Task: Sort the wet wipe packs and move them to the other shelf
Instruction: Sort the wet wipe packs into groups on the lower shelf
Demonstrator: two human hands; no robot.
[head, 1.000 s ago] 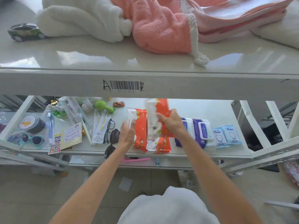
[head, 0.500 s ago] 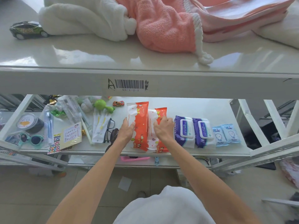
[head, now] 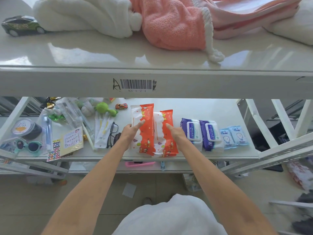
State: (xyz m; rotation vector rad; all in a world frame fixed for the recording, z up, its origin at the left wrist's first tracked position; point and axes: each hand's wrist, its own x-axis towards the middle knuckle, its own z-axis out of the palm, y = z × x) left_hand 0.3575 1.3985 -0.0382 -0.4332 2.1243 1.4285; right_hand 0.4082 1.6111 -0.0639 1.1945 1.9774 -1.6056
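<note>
Orange packs (head: 149,131): flat on the shelf (head: 211,109), side by side, long way pointing front to back.
Left hand (head: 131,132): open, fingers resting on the left pack.
Right hand (head: 176,132): open, fingers on the right pack.

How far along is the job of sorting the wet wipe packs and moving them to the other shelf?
Done: the packs lie sorted in pairs on the lower shelf: two orange packs, two purple packs, two small blue packs. In hand: the left hand and right hand rest flat on the orange packs, gripping neither. Left: moving them; no pack lies on the top shelf.
</note>
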